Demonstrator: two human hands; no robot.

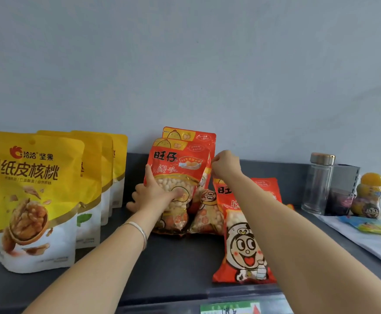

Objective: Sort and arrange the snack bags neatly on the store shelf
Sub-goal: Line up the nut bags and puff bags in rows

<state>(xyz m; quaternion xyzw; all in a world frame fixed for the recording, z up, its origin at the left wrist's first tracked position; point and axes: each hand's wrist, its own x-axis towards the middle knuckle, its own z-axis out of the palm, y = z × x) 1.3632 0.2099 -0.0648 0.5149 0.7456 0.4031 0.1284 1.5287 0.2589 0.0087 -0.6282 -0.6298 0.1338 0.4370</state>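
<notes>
Several yellow-and-white walnut bags (pixel 33 200) stand in a row at the left of the dark shelf (pixel 176 268). In the middle an upright red snack bag (pixel 176 164) stands in front of a second red bag (pixel 191 133). My left hand (pixel 153 196) grips the front bag's left side, thumb across its clear window. My right hand (pixel 224 164) pinches the right edge of the upright red bags. A small red bag (pixel 207 214) leans behind them. Another red bag (pixel 241 245) lies flat under my right forearm.
At the right stand a clear glass bottle with a metal cap (pixel 318 184), a dark grey box (pixel 345 177) and a yellow-capped jar (pixel 369 196). A blue-yellow packet (pixel 375 227) lies on white paper (pixel 377 248). A grey wall backs the shelf.
</notes>
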